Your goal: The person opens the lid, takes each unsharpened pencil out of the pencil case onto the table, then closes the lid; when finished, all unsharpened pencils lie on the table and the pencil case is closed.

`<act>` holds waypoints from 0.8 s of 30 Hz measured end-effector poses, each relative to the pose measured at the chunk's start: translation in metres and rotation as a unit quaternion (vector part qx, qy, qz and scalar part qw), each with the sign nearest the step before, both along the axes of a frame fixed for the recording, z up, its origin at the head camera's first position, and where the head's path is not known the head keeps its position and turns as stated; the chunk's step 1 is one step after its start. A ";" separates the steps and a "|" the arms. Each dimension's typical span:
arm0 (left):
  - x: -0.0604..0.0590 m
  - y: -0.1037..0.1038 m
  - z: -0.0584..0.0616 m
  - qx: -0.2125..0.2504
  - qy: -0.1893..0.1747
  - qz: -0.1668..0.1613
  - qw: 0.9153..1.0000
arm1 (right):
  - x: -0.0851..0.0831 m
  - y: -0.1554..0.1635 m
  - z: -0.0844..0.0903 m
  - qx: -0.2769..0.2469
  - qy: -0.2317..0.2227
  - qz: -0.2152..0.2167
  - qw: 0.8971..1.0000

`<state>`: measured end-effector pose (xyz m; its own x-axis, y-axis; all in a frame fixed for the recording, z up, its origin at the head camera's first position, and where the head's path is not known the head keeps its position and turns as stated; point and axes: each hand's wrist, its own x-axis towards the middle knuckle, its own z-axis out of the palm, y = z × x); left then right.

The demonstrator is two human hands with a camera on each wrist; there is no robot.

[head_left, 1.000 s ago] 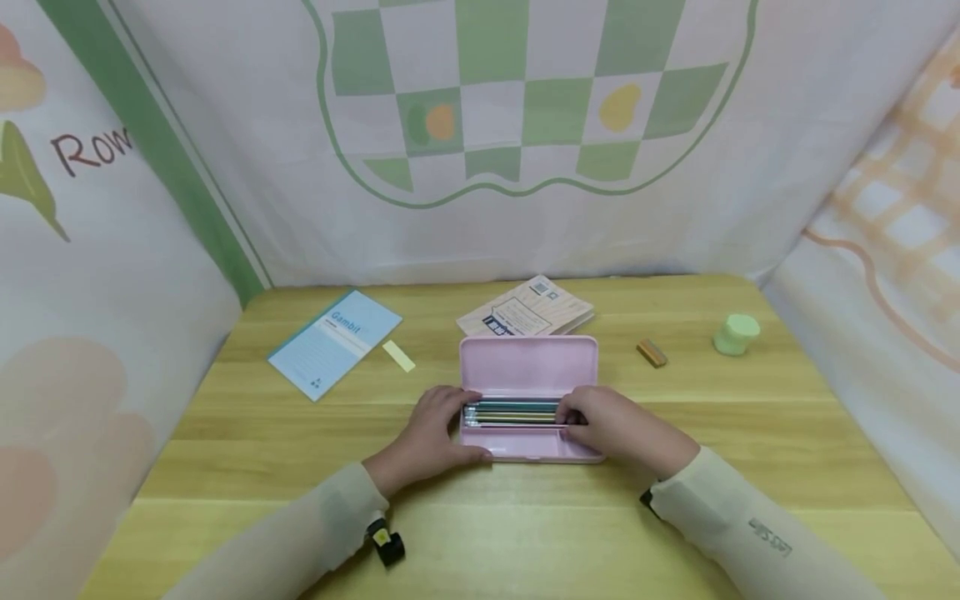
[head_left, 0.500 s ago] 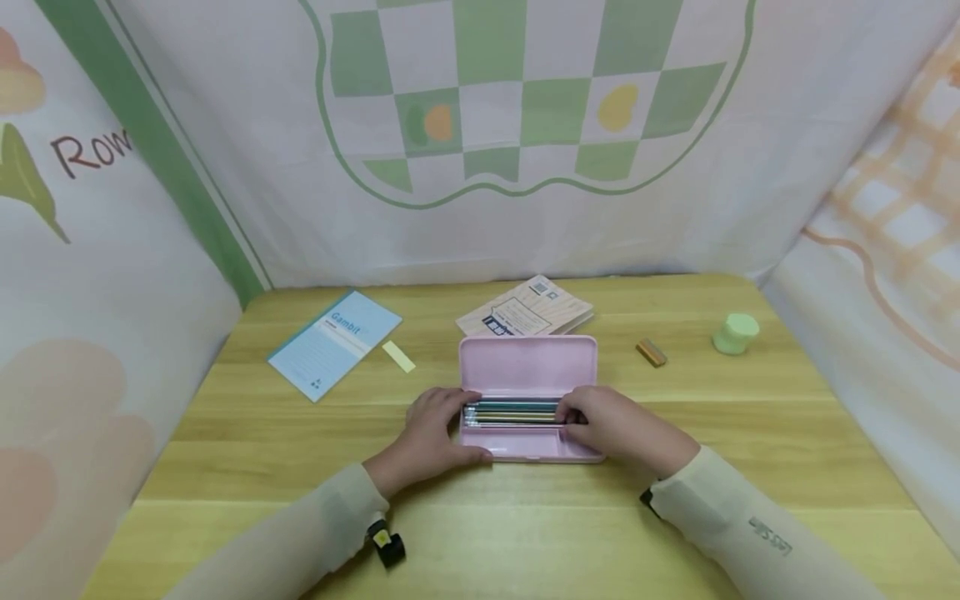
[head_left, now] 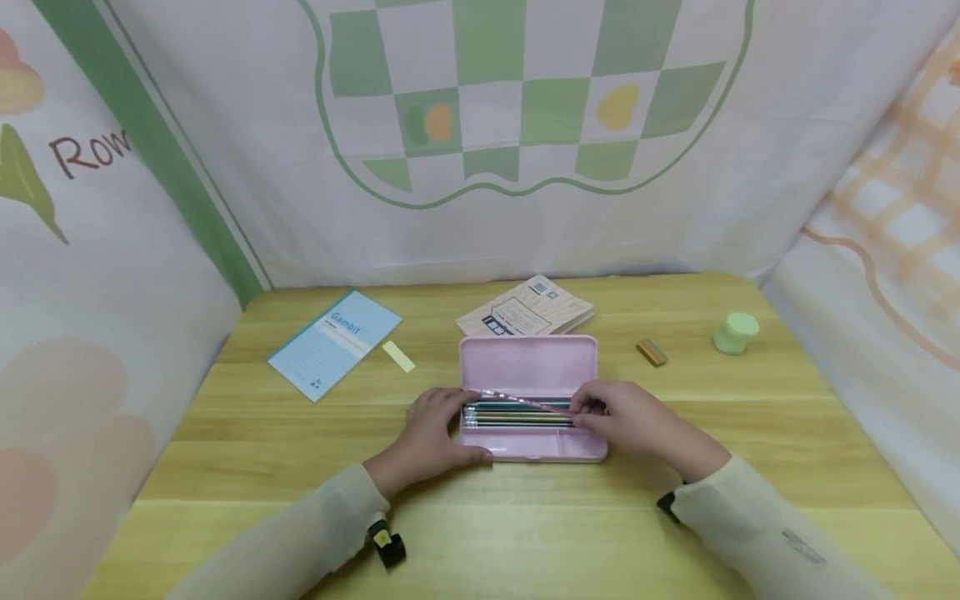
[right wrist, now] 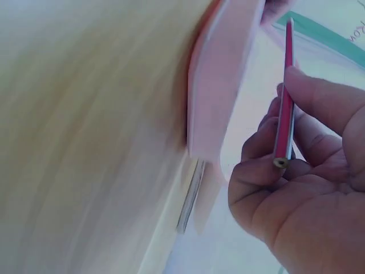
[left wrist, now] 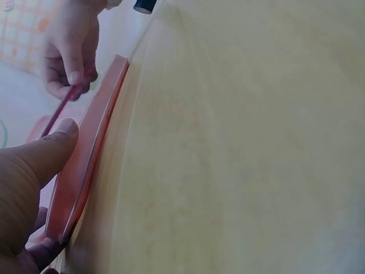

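A pink pencil case (head_left: 528,364) lies with its lid raised, several pencils (head_left: 513,417) side by side in its tray. My left hand (head_left: 432,435) holds the case's left end, thumb at the front wall and fingers at the far left corner. Between the thumb and fingers of my right hand (head_left: 633,421) is a red pencil (right wrist: 285,120). Its unsharpened-looking end points toward the right wrist camera. In the head view this pencil slants over the others, its far end up near the left hand's fingertips.
Behind the case lies a wood-patterned book (head_left: 525,307). A blue notebook (head_left: 335,343) and a pale yellow strip (head_left: 398,356) are at the left. A small orange-brown block (head_left: 652,352) and a light green lidded container (head_left: 736,333) stand at the right.
The right hand has moved slightly right and lifted the red pencil out of the row, so it now slants above the others. The left hand and case have stayed put.
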<state>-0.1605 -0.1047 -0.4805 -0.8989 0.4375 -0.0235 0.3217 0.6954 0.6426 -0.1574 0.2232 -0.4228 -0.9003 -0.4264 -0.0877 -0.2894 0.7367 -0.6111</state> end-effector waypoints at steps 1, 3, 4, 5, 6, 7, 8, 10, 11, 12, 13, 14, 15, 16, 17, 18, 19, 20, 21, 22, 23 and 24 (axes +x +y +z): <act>0.000 0.000 0.000 0.000 0.000 0.000 1.000 | 0.002 0.004 0.002 0.000 0.002 -0.007 1.000; 0.000 0.000 0.000 0.000 0.001 0.001 1.000 | 0.005 0.012 0.005 0.004 0.010 -0.022 1.000; 0.000 0.000 0.000 0.001 0.003 0.001 1.000 | 0.007 0.017 0.006 0.007 0.015 -0.030 0.999; 0.000 0.000 0.001 0.001 0.004 0.001 1.000 | 0.009 0.021 0.007 0.007 0.020 -0.038 0.999; 0.000 0.000 0.001 0.003 0.005 0.001 1.000 | 0.010 0.026 0.008 0.007 0.026 -0.045 0.999; 0.000 0.000 0.001 0.004 0.006 0.001 1.000 | 0.012 0.030 0.009 0.008 0.031 -0.054 0.998; 0.000 0.000 0.001 0.004 0.007 0.000 1.000 | 0.013 0.035 0.009 0.008 0.036 -0.062 0.997; 0.000 0.000 0.002 0.004 0.008 -0.001 1.000 | 0.016 0.046 0.009 0.007 0.041 -0.079 0.996; -0.001 0.000 0.002 0.005 0.008 -0.001 1.000 | 0.017 0.052 0.009 0.006 0.043 -0.086 0.995; -0.001 0.000 0.002 0.004 0.008 -0.001 1.000 | 0.019 0.057 0.009 0.007 0.044 -0.094 0.995; -0.001 0.001 0.001 0.002 0.008 -0.001 1.000 | 0.020 0.063 0.008 0.009 0.044 -0.101 0.994; -0.001 0.001 0.001 0.002 0.008 -0.001 1.000 | 0.022 0.069 0.007 0.010 0.043 -0.108 0.993; -0.001 0.001 0.001 0.002 0.007 0.000 1.000 | 0.023 0.075 0.007 0.009 0.043 -0.113 0.993; -0.001 0.001 0.000 0.002 0.007 0.000 1.000 | 0.025 0.081 0.006 0.008 0.042 -0.118 0.992; -0.001 0.001 0.000 0.003 0.007 0.000 1.000 | 0.026 0.086 0.005 0.008 0.043 -0.121 0.992; -0.001 0.001 0.000 0.003 0.007 0.000 1.000 | 0.028 0.092 0.005 0.011 0.043 -0.125 0.991; -0.001 0.001 0.000 0.002 0.008 0.000 1.000 | 0.029 0.096 0.004 0.012 0.043 -0.127 0.991; -0.001 0.001 0.000 0.002 0.008 0.000 1.000 | 0.030 0.100 0.003 0.014 0.043 -0.129 0.991; 0.000 0.001 0.000 0.002 0.008 0.001 1.000 | 0.031 0.103 0.003 0.018 0.044 -0.131 0.990; 0.000 0.001 0.000 0.002 0.007 0.001 1.000 | 0.031 0.106 0.003 0.026 0.043 -0.133 0.990; 0.000 0.001 0.000 0.001 0.006 0.001 1.000 | 0.032 0.108 0.002 0.031 0.042 -0.133 0.990; 0.001 0.002 -0.001 0.001 0.006 0.001 1.000 | 0.033 0.110 0.001 0.038 0.041 -0.135 0.989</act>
